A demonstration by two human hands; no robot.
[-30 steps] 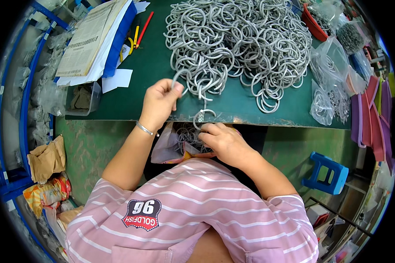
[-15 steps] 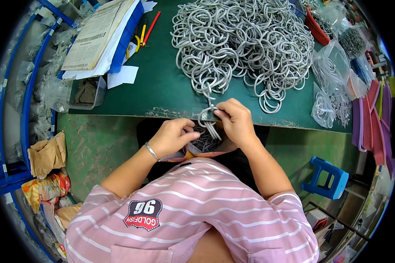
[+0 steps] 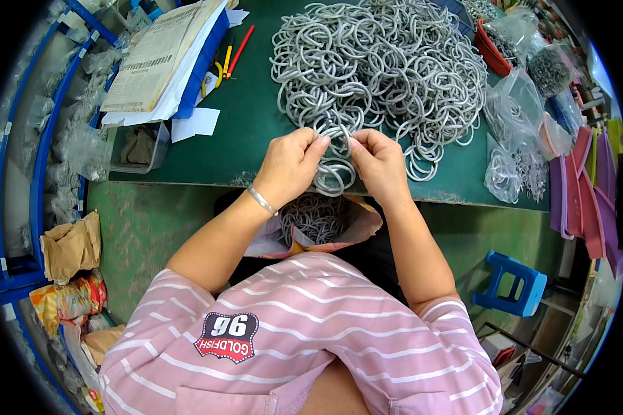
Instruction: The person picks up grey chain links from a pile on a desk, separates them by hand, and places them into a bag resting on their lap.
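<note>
Left hand (image 3: 295, 159), right hand (image 3: 381, 160): grip pinching grey round ring (image 3: 337, 131) (material uncertain); tangled grey-ring heap (image 3: 387, 76), far, could snag it.

Grey, perhaps silvery rings (image 3: 384, 72); white-striped pink shirt (image 3: 311, 315)

At my feed's upper left I see yellowed newspaper sheets (image 3: 145, 66), yellow-handled pliers (image 3: 219, 72) and a slim red tool (image 3: 240, 51); lower down, a crumpled brown paper bag (image 3: 73, 247); rightward, a blue plastic stool (image 3: 523, 285) on the green floor (image 3: 144, 207).
</note>
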